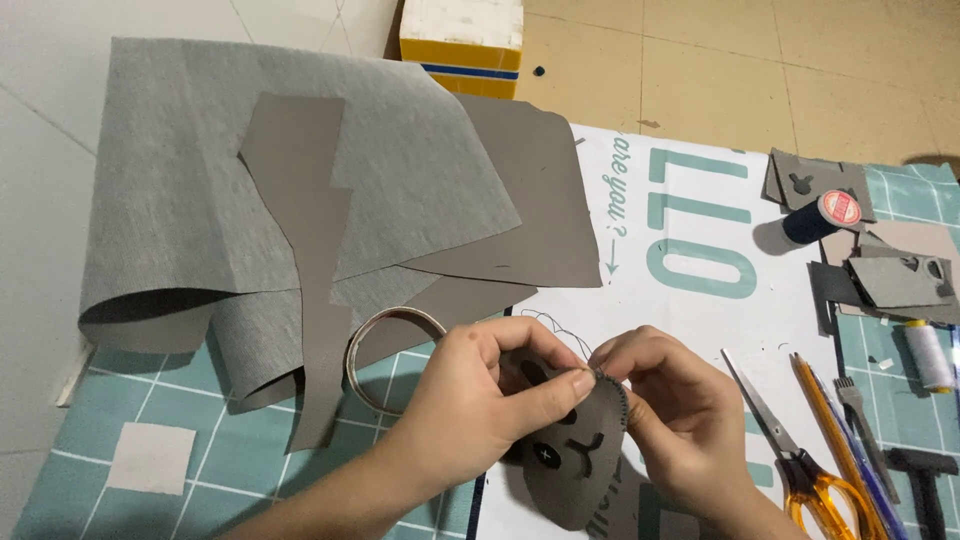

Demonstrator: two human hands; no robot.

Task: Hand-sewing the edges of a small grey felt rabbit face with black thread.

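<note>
My left hand (480, 405) and my right hand (675, 415) together hold a small grey felt face (575, 455) with black button eyes and a stitched black mouth. Left thumb and fingers pinch its upper edge. My right hand pinches the same stitched edge from the right, fingertips meeting the left thumb. A thin dark thread (545, 322) curls just above the hands. Any needle is too small to make out.
Large grey felt sheets (300, 170) lie at the back left, a tape ring (392, 355) beside my left hand. Orange-handled scissors (800, 450), a pencil (830, 430), thread spools (825, 215) and felt scraps (900, 275) sit right. A yellow and white box (462, 45) stands behind.
</note>
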